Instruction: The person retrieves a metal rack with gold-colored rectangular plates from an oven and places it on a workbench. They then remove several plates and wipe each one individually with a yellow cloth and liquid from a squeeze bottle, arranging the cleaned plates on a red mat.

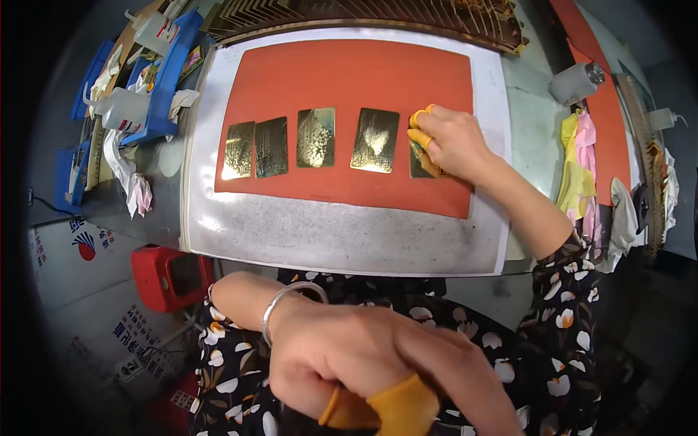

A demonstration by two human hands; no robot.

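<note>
Near the right edge of an orange-red mat (349, 80), my right hand (454, 142) has its fingers curled together over the rightmost dark, shiny metal card (418, 161). Yellow finger cots cover some of its fingertips. Something yellowish shows under them; its kind I cannot make out. To the left lie several similar cards, including one with a bright reflection (375, 140) and one with a mottled surface (315, 138). My left hand (363, 356), close in front, wears yellow finger cots on a bent thumb and forefinger. Its fingertips and anything between them are hidden.
The mat lies on a white board (334, 236). A slotted rack (363, 16) stands behind it. Blue trays (166, 94) and squeeze bottles (120, 109) are at left; another bottle (576, 83) and yellow and pink cloths (578, 171) at right. A red stool (163, 280) stands lower left.
</note>
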